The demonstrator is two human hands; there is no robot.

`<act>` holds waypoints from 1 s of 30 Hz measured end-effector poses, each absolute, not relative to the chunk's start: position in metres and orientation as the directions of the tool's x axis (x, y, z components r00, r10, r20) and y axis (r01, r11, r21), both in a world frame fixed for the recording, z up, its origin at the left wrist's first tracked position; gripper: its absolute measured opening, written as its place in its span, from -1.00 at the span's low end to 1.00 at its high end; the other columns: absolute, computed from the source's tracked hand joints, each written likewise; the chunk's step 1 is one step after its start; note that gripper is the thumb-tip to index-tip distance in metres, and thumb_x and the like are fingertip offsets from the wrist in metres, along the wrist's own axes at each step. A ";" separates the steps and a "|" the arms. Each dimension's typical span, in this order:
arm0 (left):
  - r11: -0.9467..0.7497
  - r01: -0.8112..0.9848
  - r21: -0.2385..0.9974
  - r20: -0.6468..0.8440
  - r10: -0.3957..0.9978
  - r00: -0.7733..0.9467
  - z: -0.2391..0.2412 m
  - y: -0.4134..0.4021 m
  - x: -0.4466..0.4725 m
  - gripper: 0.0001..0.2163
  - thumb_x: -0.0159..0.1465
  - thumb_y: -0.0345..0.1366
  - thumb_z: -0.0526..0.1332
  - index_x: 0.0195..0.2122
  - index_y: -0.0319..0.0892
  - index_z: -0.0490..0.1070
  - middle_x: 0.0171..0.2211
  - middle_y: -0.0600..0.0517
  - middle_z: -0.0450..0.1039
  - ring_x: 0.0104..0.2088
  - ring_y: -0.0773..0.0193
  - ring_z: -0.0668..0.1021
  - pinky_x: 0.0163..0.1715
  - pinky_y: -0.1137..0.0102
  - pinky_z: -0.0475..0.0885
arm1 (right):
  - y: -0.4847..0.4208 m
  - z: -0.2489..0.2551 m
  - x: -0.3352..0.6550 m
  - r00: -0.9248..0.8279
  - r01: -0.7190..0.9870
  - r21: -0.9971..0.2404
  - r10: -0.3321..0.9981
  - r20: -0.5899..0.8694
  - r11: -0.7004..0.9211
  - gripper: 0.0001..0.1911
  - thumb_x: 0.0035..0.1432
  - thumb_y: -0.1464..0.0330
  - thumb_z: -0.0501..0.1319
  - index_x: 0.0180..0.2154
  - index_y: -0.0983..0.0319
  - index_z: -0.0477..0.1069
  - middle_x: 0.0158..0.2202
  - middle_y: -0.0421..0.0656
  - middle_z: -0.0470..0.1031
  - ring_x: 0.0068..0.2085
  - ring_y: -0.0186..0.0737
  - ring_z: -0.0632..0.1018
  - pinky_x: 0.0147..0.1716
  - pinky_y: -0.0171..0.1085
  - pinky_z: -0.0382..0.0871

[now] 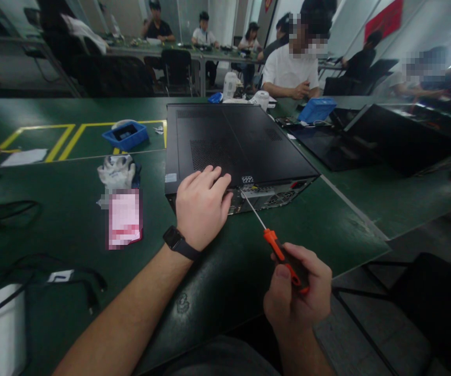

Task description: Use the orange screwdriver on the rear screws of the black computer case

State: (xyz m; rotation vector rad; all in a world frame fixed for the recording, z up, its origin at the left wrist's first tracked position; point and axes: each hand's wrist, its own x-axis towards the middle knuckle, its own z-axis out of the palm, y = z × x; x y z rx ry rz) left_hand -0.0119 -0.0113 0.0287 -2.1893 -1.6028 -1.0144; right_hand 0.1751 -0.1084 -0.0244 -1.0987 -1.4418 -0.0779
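Here's the computer case (249,138), lying flat in the middle of the green tabletop (343,222), its face with the ports and fan grille (282,197) turned my way. My left hand (205,206) is on it, palm down, fingers spread over the near edge of the top, thumb at the edge, pressing rather than gripping. And the right hand (299,284), well apart from the left, is wrapped firmly round the orange-and-black handle of a screwdriver (274,240)! The shaft slants up and away, tip right at the case's near face, just under the top edge; whether it sits in a screw, I can't tell. Black watch (174,238) on my left wrist. Over to the left, pale gloves (115,172) behind a blurred pink item (125,216), a blue tray (141,138) farther back, dark cables (80,277) nearer me. Across the tabletop, a co-worker in a white shirt (291,68).
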 end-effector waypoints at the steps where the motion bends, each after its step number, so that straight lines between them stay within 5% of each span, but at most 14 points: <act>1: -0.366 0.909 0.199 0.655 0.739 0.154 0.029 -0.011 -0.012 -0.75 0.38 -0.35 0.25 0.06 -0.17 0.54 0.17 -0.15 0.58 0.24 -0.02 0.56 0.26 0.03 0.40 | -0.108 -0.023 0.175 0.199 0.641 -0.527 0.543 0.816 0.558 -0.67 0.27 0.38 0.28 0.06 0.24 0.47 -0.12 -0.10 0.58 -0.27 -0.23 0.65 -0.31 -0.22 0.61; 8: -0.373 0.907 0.195 0.661 0.733 0.159 0.029 -0.011 -0.012 -0.75 0.37 -0.35 0.25 0.06 -0.18 0.54 0.17 -0.16 0.58 0.23 -0.02 0.56 0.25 0.04 0.41 | -0.111 -0.028 0.172 0.285 0.706 -0.551 0.532 0.797 0.446 -0.73 0.28 0.40 0.30 0.02 0.22 0.51 -0.13 -0.15 0.59 -0.38 -0.34 0.65 -0.38 -0.31 0.59; 17: -0.369 0.905 0.212 0.651 0.744 0.152 0.030 -0.011 -0.012 -0.75 0.38 -0.35 0.24 0.06 -0.17 0.54 0.17 -0.15 0.58 0.24 -0.03 0.55 0.26 0.02 0.40 | -0.105 -0.019 0.171 0.174 0.655 -0.486 0.510 0.842 0.579 -0.68 0.24 0.42 0.26 0.04 0.23 0.45 -0.15 -0.11 0.57 -0.23 -0.20 0.64 -0.26 -0.14 0.63; 24: -0.363 0.903 0.229 0.636 0.759 0.144 0.029 -0.011 -0.012 -0.73 0.37 -0.35 0.23 0.07 -0.14 0.54 0.19 -0.14 0.57 0.26 -0.01 0.54 0.29 0.01 0.38 | -0.111 -0.029 0.175 0.260 0.739 -0.519 0.529 0.808 0.429 -0.73 0.29 0.37 0.30 0.02 0.22 0.50 -0.15 -0.13 0.60 -0.35 -0.29 0.65 -0.33 -0.25 0.61; 30: -0.358 0.906 0.225 0.631 0.762 0.144 0.029 -0.012 -0.012 -0.73 0.38 -0.34 0.23 0.08 -0.15 0.54 0.19 -0.15 0.57 0.26 -0.01 0.54 0.28 0.02 0.38 | -0.108 -0.024 0.175 0.220 0.636 -0.548 0.554 0.803 0.543 -0.67 0.27 0.38 0.27 0.06 0.25 0.47 -0.15 -0.09 0.57 -0.26 -0.22 0.64 -0.26 -0.18 0.60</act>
